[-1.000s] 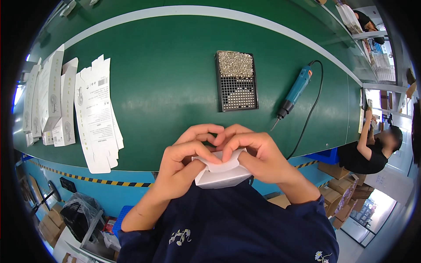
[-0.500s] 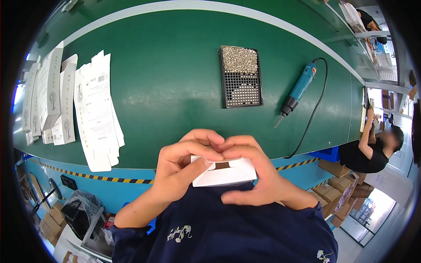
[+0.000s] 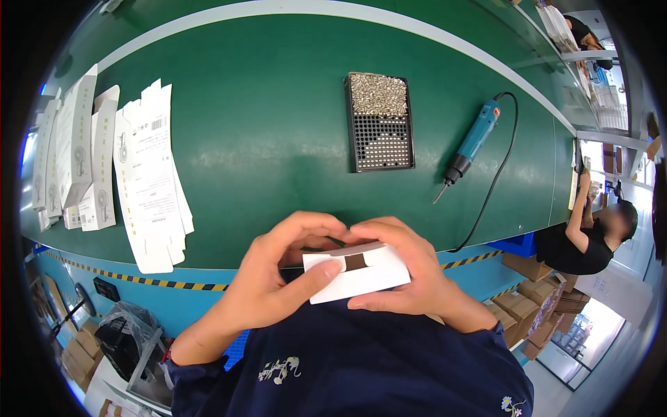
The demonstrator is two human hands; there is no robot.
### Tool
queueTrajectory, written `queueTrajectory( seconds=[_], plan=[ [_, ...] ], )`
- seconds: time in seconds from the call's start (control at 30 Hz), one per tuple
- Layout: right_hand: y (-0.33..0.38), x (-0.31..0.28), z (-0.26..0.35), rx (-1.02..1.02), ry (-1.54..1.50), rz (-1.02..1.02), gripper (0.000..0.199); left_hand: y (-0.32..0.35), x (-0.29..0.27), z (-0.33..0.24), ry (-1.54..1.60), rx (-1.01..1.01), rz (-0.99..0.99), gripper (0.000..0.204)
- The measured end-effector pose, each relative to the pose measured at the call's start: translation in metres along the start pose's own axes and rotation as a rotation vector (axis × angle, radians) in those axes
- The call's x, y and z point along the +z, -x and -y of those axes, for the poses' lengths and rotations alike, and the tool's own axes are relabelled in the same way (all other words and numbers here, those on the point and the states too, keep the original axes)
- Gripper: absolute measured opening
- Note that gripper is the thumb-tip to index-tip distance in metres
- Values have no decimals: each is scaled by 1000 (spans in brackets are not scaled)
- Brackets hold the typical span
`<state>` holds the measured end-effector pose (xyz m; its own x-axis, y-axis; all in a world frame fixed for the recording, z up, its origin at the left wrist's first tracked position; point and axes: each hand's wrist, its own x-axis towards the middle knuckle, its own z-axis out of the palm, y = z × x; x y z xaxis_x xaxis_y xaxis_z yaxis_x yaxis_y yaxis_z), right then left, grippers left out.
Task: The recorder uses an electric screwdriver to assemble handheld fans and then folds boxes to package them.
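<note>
A small white cardboard box (image 3: 372, 281) is held between my two hands at the table's near edge, in front of my dark blue top. One end of it faces me, and a small dark brown gap shows at the middle of its upper edge. My left hand (image 3: 281, 274) is closed around the box's left side, its thumb lying on the end face beside the gap. My right hand (image 3: 415, 274) grips the right side, with the thumb along the lower edge and the fingers over the far side. The fingertips of both hands nearly meet behind the box.
Flat unfolded white cartons (image 3: 149, 177) lie on the green table (image 3: 271, 139) at left, beside several standing white boxes (image 3: 76, 146). A black tray (image 3: 381, 125) of small metal pieces sits beyond my hands. At right lies a corded blue electric screwdriver (image 3: 474, 142); farther right, a person (image 3: 594, 240) works.
My fingers have spread back from the box's top edge, and my right thumb has come in against its lower edge. The end face now shows flatter, with a smaller opening.
</note>
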<state>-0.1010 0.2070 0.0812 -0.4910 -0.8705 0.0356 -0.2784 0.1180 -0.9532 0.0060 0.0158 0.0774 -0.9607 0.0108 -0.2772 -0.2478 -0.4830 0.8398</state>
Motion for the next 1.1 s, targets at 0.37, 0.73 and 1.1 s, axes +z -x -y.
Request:
queueTrajectory(
  seconds=[0.37,0.73,1.1],
  plan=[
    [-8,4,10,174,143,10,81,-30,4,-45,-872,64,129,26],
    [-5,9,-7,148,55,-104,82,-34,0,-44,-838,77,104,22],
    [-5,15,-25,84,-57,-169,72,-41,-2,-41,-946,126,66,22]
  ],
)
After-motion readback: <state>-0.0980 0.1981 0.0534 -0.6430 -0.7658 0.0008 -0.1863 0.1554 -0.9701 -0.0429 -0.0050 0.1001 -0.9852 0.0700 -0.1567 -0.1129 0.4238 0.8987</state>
